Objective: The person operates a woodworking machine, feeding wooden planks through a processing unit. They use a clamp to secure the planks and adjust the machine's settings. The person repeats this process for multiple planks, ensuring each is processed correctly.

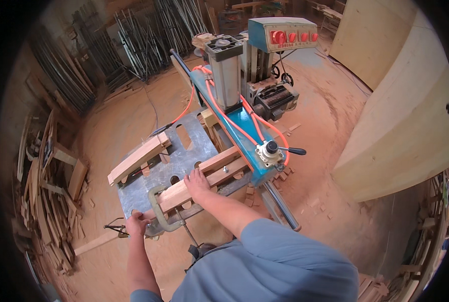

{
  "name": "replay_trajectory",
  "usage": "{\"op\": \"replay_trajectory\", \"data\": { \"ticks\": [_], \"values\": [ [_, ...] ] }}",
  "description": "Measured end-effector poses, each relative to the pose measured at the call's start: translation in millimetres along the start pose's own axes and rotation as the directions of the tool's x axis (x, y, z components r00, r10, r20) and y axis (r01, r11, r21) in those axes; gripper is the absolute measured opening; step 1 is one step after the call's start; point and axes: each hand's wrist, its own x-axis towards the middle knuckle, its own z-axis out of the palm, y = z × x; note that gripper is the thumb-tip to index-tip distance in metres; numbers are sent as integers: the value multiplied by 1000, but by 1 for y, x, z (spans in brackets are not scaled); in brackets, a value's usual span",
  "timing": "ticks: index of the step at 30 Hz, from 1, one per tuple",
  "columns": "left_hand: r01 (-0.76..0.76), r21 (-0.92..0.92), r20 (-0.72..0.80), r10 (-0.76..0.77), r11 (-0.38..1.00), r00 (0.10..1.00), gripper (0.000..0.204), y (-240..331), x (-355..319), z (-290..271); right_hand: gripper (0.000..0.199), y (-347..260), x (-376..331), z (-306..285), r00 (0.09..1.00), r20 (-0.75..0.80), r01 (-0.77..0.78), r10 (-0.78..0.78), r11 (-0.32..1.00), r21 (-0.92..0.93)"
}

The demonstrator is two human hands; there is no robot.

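Note:
My right hand (197, 185) lies over a pale wooden block (174, 196), its fingers curled at the far edge. A grey C-clamp (156, 209) sits around the near-left end of that block and the table edge, its screw hanging below. My left hand (135, 224) is closed around the end of a thin wooden strip (149, 215) at the table's near-left corner. Two wooden rails (224, 168) run from the block under the teal beam, with a small bolt on one. The slotted metal table (186, 146) carries another wooden bar (139, 158) farther left.
Above the table's right side is a teal machine beam (239, 123) with a cylinder (226, 75), orange hoses and a lever valve (270, 151). A control box (283, 35) with red knobs stands behind. Scrap wood (45, 196) is piled left; a large pale panel (400, 110) leans right.

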Motion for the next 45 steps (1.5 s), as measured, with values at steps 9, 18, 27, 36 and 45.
{"op": "replay_trajectory", "data": {
  "ticks": [9,18,27,36,45],
  "values": [
    [-39,-47,2,39,998,999,51,-4,3,4,46,-3,2,21,988,-144,-54,58,998,28],
    [-216,-88,-225,192,972,955,46,-21,0,21,45,-3,-2,10,992,-114,-45,46,999,4],
    [-292,-88,-249,263,952,932,50,-35,-2,29,62,-3,-13,-12,998,-70,11,-9,999,32],
    [-412,-183,-437,301,893,848,48,-43,-10,54,71,-8,-20,-28,1000,12,-4,4,1000,-7],
    [-477,-334,-379,348,813,858,41,-83,-117,80,64,-3,-18,-6,983,-175,45,-47,999,-18]
  ]
}}
